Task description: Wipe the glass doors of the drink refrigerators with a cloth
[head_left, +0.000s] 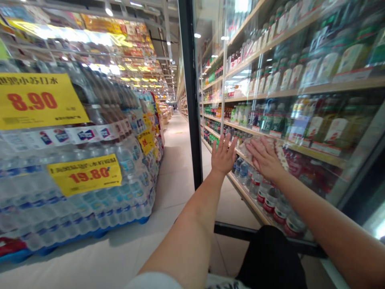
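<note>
A framed glass door [207, 200] of a drinks cooler stands in front of me, swung out into the aisle. My left hand [223, 154] lies flat on the glass with its fingers spread, holding nothing. To its right, my right hand [266, 158] presses a pale cloth [281, 154] with a reddish patterned edge against the same pane. That hand is flat over the cloth, and most of the cloth is hidden beneath it. Through the glass, shelves [315, 150] of bottled drinks show behind both hands.
Stacked packs of bottled water [90, 210] fill the left side, with yellow price signs [86, 175] on them. A tiled aisle [176, 160] runs away between stack and door. The door's dark upright frame [191, 92] and my dark-clothed knee [270, 257] are close by.
</note>
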The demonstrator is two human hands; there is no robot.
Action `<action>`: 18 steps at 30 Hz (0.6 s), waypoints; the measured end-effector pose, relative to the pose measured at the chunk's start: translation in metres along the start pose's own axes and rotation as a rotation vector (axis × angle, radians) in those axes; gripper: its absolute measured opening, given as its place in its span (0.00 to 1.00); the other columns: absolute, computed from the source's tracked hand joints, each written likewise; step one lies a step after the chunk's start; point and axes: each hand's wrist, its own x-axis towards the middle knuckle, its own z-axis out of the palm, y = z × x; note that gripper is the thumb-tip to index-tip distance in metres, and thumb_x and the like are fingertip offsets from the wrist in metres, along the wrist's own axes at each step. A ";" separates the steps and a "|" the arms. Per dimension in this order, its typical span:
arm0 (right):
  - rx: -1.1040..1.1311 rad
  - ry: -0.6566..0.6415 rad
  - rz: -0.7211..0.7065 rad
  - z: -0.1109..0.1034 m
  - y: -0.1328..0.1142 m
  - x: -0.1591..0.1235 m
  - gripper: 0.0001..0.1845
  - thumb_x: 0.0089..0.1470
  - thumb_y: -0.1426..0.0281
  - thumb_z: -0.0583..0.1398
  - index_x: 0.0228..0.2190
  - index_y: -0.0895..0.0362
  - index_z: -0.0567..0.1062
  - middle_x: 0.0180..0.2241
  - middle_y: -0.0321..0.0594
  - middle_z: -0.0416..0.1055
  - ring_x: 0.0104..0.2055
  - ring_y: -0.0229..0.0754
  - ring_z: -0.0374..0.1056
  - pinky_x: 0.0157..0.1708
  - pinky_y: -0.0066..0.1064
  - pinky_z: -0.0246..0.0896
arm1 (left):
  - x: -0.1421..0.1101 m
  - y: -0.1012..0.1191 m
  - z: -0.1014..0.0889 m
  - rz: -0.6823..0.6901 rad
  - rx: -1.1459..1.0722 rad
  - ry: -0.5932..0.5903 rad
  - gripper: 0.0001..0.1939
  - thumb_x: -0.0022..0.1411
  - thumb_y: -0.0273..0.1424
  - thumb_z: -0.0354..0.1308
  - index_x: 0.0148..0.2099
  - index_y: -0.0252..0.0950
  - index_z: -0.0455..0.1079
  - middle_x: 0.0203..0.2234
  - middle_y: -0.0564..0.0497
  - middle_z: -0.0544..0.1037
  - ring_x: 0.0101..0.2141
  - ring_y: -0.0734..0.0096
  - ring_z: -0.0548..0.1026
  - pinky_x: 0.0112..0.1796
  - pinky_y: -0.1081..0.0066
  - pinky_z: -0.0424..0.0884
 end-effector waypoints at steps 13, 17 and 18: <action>-0.069 0.148 0.136 -0.006 0.013 0.013 0.33 0.63 0.69 0.53 0.68 0.56 0.60 0.70 0.46 0.56 0.75 0.56 0.39 0.70 0.57 0.44 | -0.001 -0.001 0.007 0.006 -0.006 0.084 0.30 0.73 0.36 0.50 0.73 0.41 0.53 0.71 0.44 0.54 0.72 0.56 0.45 0.69 0.48 0.43; -0.176 0.256 0.547 -0.011 0.010 0.027 0.35 0.64 0.66 0.51 0.70 0.57 0.54 0.73 0.49 0.45 0.75 0.63 0.35 0.68 0.68 0.36 | -0.002 0.000 0.005 -0.005 -0.039 0.038 0.31 0.73 0.35 0.50 0.74 0.42 0.51 0.71 0.44 0.53 0.71 0.55 0.46 0.69 0.47 0.42; -0.177 0.232 0.521 -0.009 0.003 0.026 0.35 0.64 0.66 0.52 0.70 0.56 0.55 0.73 0.48 0.45 0.75 0.62 0.35 0.68 0.68 0.36 | -0.002 0.000 0.004 -0.012 -0.048 0.026 0.31 0.73 0.35 0.50 0.74 0.42 0.50 0.71 0.44 0.53 0.71 0.55 0.46 0.69 0.47 0.43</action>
